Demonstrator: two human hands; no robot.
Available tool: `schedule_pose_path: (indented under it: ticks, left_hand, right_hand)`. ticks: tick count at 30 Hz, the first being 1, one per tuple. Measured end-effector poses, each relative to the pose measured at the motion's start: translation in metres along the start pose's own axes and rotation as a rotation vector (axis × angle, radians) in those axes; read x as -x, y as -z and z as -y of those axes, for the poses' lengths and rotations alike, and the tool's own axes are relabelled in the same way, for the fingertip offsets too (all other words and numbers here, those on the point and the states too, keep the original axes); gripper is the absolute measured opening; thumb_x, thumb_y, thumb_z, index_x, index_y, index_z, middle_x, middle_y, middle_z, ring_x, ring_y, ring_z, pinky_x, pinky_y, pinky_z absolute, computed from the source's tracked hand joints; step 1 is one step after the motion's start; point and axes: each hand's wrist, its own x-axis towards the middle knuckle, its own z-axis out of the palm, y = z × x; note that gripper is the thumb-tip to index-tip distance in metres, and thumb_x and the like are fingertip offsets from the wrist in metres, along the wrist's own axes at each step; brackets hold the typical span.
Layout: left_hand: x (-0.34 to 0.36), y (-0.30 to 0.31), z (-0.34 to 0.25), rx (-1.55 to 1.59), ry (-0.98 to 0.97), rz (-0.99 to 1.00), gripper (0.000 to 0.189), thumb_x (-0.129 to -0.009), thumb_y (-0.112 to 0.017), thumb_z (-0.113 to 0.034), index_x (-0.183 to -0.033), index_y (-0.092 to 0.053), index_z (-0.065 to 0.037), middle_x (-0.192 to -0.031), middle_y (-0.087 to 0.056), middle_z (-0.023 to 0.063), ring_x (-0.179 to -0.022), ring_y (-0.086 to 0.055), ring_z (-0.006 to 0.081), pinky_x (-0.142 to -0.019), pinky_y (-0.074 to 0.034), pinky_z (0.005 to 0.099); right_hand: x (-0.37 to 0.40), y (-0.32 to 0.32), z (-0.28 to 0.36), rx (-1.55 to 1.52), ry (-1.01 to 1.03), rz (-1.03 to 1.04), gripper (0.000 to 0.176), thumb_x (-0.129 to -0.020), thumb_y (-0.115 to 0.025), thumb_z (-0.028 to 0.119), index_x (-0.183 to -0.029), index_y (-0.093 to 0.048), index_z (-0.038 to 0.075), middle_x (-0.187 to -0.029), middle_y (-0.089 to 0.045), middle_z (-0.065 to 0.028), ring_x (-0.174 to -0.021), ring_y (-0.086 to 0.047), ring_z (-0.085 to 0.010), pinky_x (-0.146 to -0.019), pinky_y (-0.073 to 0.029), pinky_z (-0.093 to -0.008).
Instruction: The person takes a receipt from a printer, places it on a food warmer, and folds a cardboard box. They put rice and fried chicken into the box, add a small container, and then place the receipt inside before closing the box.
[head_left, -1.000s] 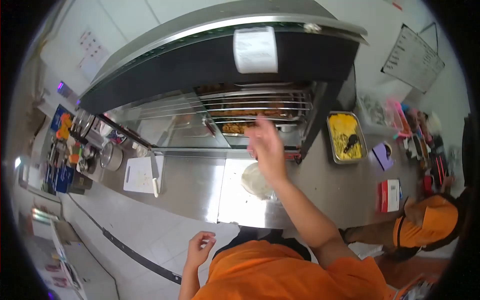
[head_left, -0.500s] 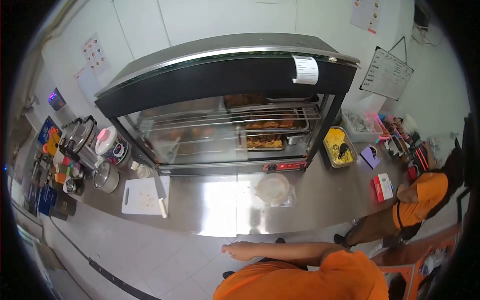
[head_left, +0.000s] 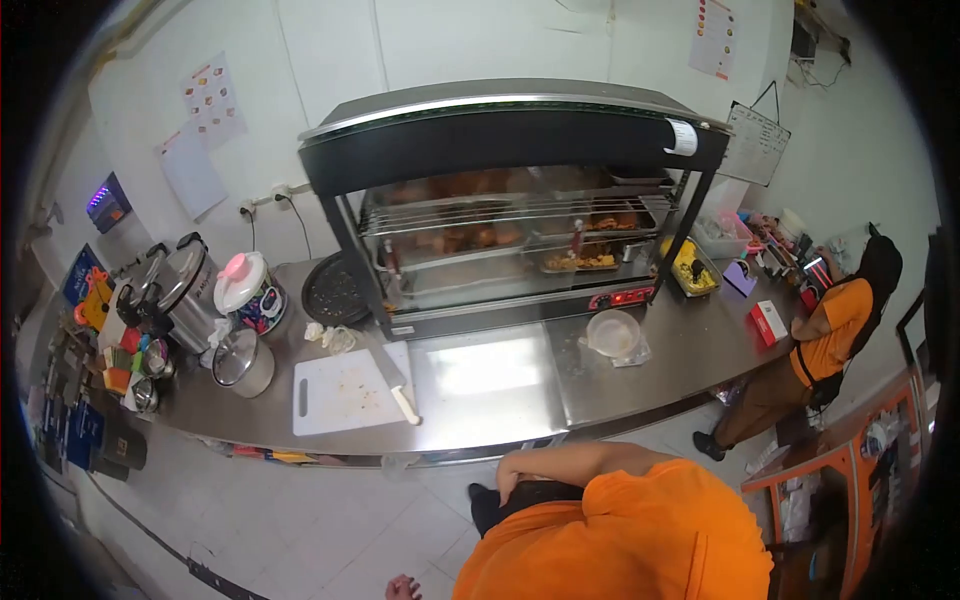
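At the bottom edge of the head view, my left hand point(head_left: 403, 588) shows only in part, low above the tiled floor. Its fingers are loosely bent and apart, with nothing visible in them. My right hand point(head_left: 509, 482) hangs against the dark cloth at my waist, its fingertips hidden. On the steel counter ahead lies a white cutting board point(head_left: 335, 395) with crumbs on it. A knife point(head_left: 395, 383) with a pale handle rests across its right side. A round, pale plastic lid or bowl point(head_left: 613, 334) sits farther right, on a clear bag. Neither hand touches these things.
A glass food warmer point(head_left: 520, 290) with trays of food stands behind the counter point(head_left: 485, 370). Left are a metal pot point(head_left: 243, 363), a white jug point(head_left: 248, 285) and a dark round tray point(head_left: 337, 290). A yellow-food tray point(head_left: 692, 268), red-white box point(head_left: 769, 323) and co-worker point(head_left: 850, 315) are right.
The view has shifted left, so the warmer and board appear farther right. My right hand has drawn in to my waist. My left hand has come into view at the bottom.
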Motion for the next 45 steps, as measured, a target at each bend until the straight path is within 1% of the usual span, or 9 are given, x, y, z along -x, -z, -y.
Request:
schedule_pose_path:
  ticks: [4, 5, 12, 14, 20, 24, 29, 35, 45]
  left_hand:
    - [-0.055, 0.028, -0.104, 0.084, -0.098, -0.076, 0.034, -0.095, -0.061, -0.030, -0.120, -0.059, -0.006, -0.107, -0.069, 0.0080, -0.098, -0.067, 0.0219, -0.080, -0.053, 0.0373]
    - [-0.057, 0.035, -0.127, 0.122, -0.087, -0.142, 0.025, -0.096, -0.063, -0.026, -0.114, -0.062, -0.008, -0.101, -0.070, 0.0072, -0.094, -0.068, 0.0199, -0.080, -0.052, 0.0351]
    - [-0.054, 0.219, -0.060, -0.319, 0.098, -0.311, 0.026, -0.087, -0.072, -0.024, -0.104, -0.068, -0.005, -0.083, -0.071, 0.0072, -0.074, -0.067, 0.0171, -0.063, -0.052, 0.0324]
    - [-0.047, 0.291, 0.022, 0.031, 0.194, -0.286, 0.024, -0.085, -0.074, -0.021, -0.101, -0.068, -0.004, -0.074, -0.067, 0.0078, -0.066, -0.064, 0.0169, -0.053, -0.048, 0.0353]
    - [0.020, 0.320, 0.036, 0.607, 0.686, -1.100, 0.015, -0.089, -0.068, -0.021, -0.084, -0.071, -0.007, -0.080, -0.070, 0.0095, -0.070, -0.066, 0.0158, -0.054, -0.050, 0.0350]
    - [-0.021, 0.321, 0.037, 0.764, 0.788, -0.873, 0.016, -0.088, -0.069, -0.023, -0.089, -0.071, -0.007, -0.080, -0.071, 0.0083, -0.071, -0.066, 0.0159, -0.058, -0.051, 0.0347]
    - [-0.116, 0.418, -0.003, 0.656, 0.608, -0.556, 0.021, -0.087, -0.071, -0.027, -0.096, -0.071, -0.007, -0.081, -0.072, 0.0067, -0.072, -0.067, 0.0161, -0.063, -0.052, 0.0344]
    - [-0.287, 0.681, -0.097, -0.021, 0.294, -0.502, 0.021, -0.090, -0.070, -0.025, -0.104, -0.074, -0.009, -0.082, -0.073, 0.0059, -0.069, -0.067, 0.0139, -0.060, -0.053, 0.0324]
    - [-0.547, 0.932, -0.455, 0.064, -0.474, -0.809, 0.016, -0.089, -0.069, -0.015, -0.095, -0.068, 0.000, -0.081, -0.072, 0.0114, -0.073, -0.071, 0.0185, -0.067, -0.055, 0.0313]
  right_hand:
    - [-0.063, 0.075, 0.077, 0.354, 0.154, -0.493, 0.041, -0.088, -0.068, 0.037, -0.098, -0.075, -0.002, -0.100, -0.073, -0.0211, -0.088, -0.070, -0.0345, -0.083, -0.053, -0.0538]
    - [-0.097, 0.100, 0.091, 0.470, 0.381, -0.719, 0.015, -0.074, -0.064, 0.015, -0.071, -0.073, 0.004, -0.064, -0.068, -0.0137, -0.055, -0.062, -0.0311, -0.060, -0.051, -0.0471]
    - [-0.040, 0.182, 0.327, 0.302, 0.704, -0.684, 0.029, -0.086, -0.070, 0.032, -0.100, -0.071, 0.006, -0.095, -0.073, -0.0140, -0.091, -0.069, -0.0322, -0.081, -0.053, -0.0424]
    - [-0.034, 0.207, 0.403, 0.441, 0.708, -0.620, 0.034, -0.088, -0.069, 0.033, -0.109, -0.067, 0.007, -0.102, -0.072, -0.0149, -0.097, -0.067, -0.0328, -0.085, -0.052, -0.0421]
    - [-0.043, 0.269, 0.601, 0.646, 0.721, -0.501, 0.043, -0.089, -0.068, 0.034, -0.122, -0.060, 0.007, -0.107, -0.071, -0.0172, -0.103, -0.066, -0.0351, -0.089, -0.051, -0.0433]
    - [-0.071, 0.305, 0.706, 0.797, 0.707, -0.512, 0.045, -0.090, -0.067, 0.034, -0.125, -0.060, 0.006, -0.108, -0.071, -0.0171, -0.103, -0.066, -0.0354, -0.089, -0.052, -0.0433]
    - [-0.102, 0.345, 0.815, 0.848, 0.583, -0.424, 0.049, -0.090, -0.066, 0.035, -0.129, -0.058, 0.007, -0.112, -0.070, -0.0177, -0.106, -0.066, -0.0352, -0.091, -0.051, -0.0434]
    - [-0.092, 0.417, 0.941, 0.786, 0.551, -0.407, 0.048, -0.091, -0.066, 0.036, -0.127, -0.059, 0.005, -0.111, -0.071, -0.0167, -0.105, -0.067, -0.0323, -0.090, -0.052, -0.0411]
    - [-0.076, 0.591, 1.114, 0.229, 0.823, -0.926, 0.025, -0.087, -0.069, 0.020, -0.106, -0.069, 0.003, -0.096, -0.072, -0.0150, -0.090, -0.070, -0.0287, -0.079, -0.054, -0.0371]
